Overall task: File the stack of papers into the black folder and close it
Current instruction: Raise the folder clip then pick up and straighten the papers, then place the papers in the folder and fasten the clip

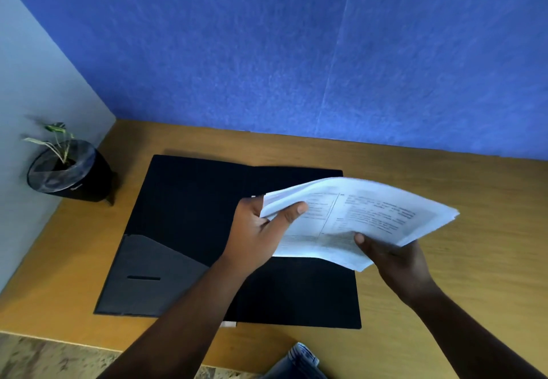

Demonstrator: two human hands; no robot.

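Note:
The black folder (189, 200) lies open and flat on the wooden desk, with a grey slanted pocket on its left half. A stack of printed white papers (370, 215) hangs in the air above the folder's right half, bowed and tilted. My left hand (261, 230) grips the stack's left edge, thumb on top. My right hand (394, 257) holds the stack's near edge from below, thumb on the top sheet. The right half of the folder is mostly hidden under the papers and my arms.
A small plant in a black pot (71, 171) stands at the desk's far left corner by the grey wall. A blue wall backs the wooden desk (444, 289). The desk's front edge runs along the lower left.

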